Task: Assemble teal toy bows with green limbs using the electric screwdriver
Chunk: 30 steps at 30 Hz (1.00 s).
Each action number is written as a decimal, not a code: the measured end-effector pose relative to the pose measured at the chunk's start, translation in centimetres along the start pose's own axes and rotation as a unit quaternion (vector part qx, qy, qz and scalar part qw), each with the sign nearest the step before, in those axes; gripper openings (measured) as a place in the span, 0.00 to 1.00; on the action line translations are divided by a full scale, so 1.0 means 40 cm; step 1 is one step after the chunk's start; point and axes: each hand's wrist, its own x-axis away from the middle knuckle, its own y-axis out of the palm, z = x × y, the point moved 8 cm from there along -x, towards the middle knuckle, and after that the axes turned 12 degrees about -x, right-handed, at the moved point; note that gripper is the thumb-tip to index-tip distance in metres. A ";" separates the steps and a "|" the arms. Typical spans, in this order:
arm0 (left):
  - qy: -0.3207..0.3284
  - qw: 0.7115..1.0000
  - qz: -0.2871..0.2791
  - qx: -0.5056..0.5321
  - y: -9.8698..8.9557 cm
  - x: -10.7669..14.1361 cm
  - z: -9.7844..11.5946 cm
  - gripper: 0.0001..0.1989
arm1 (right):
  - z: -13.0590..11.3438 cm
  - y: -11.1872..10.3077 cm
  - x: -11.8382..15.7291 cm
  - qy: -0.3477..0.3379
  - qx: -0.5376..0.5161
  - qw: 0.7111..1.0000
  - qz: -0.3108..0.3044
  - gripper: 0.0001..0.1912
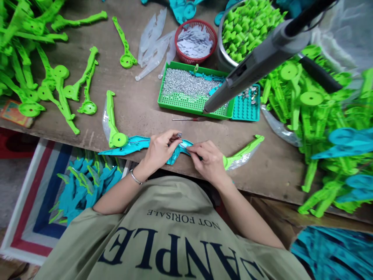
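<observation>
A blue curved plastic piece (132, 144) lies along the table's near edge, with green arms at both ends. The left green arm (110, 116) points away from me, and the right green arm (243, 152) slants outward; each has a clear plastic strip along it. My left hand (159, 149) is over the middle of the blue piece, thumb and forefinger pinching a small, shiny metallic thing (179, 135). My right hand (208, 157) is closed at the blue piece's right part, fingertips pressed together on it; what they hold is too hidden to name.
Beyond the hands are a thin screwdriver (185, 119), a green tray (189, 103) of small screws, a blue tray (246, 112) and a red basket (196, 60). A grey pole (247, 70) crosses above the trays. Green parts (314, 116) pile up on both sides.
</observation>
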 end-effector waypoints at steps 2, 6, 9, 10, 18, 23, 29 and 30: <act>-0.003 1.000 0.002 0.009 -0.002 0.001 0.000 0.11 | 0.000 0.003 -0.004 0.010 -0.004 1.000 -0.005 0.08; -0.002 1.000 0.013 0.014 0.000 0.002 0.002 0.11 | 0.002 0.010 -0.005 0.016 0.006 1.000 -0.023 0.07; -0.019 0.999 0.014 0.037 0.004 0.004 -0.001 0.11 | 0.010 0.015 -0.001 0.017 0.018 0.999 -0.031 0.09; -0.028 0.998 0.010 0.047 0.006 0.006 -0.003 0.11 | 0.013 0.017 0.001 0.020 0.018 0.999 -0.032 0.10; 0.027 0.997 -0.017 0.066 0.000 0.016 0.026 0.10 | 0.002 0.000 -0.004 0.008 -0.023 0.997 -0.068 0.14; 0.079 0.997 0.012 -0.017 -0.009 0.021 0.043 0.09 | 0.012 -0.058 -0.015 0.051 -0.068 0.996 -0.040 0.18; 0.104 0.993 0.012 -0.047 -0.001 0.033 0.053 0.11 | -0.007 -0.115 -0.035 0.102 -0.069 0.991 0.045 0.12; 0.111 0.992 0.011 -0.056 0.003 0.035 0.054 0.11 | -0.020 -0.110 -0.041 0.096 -0.078 0.992 0.039 0.11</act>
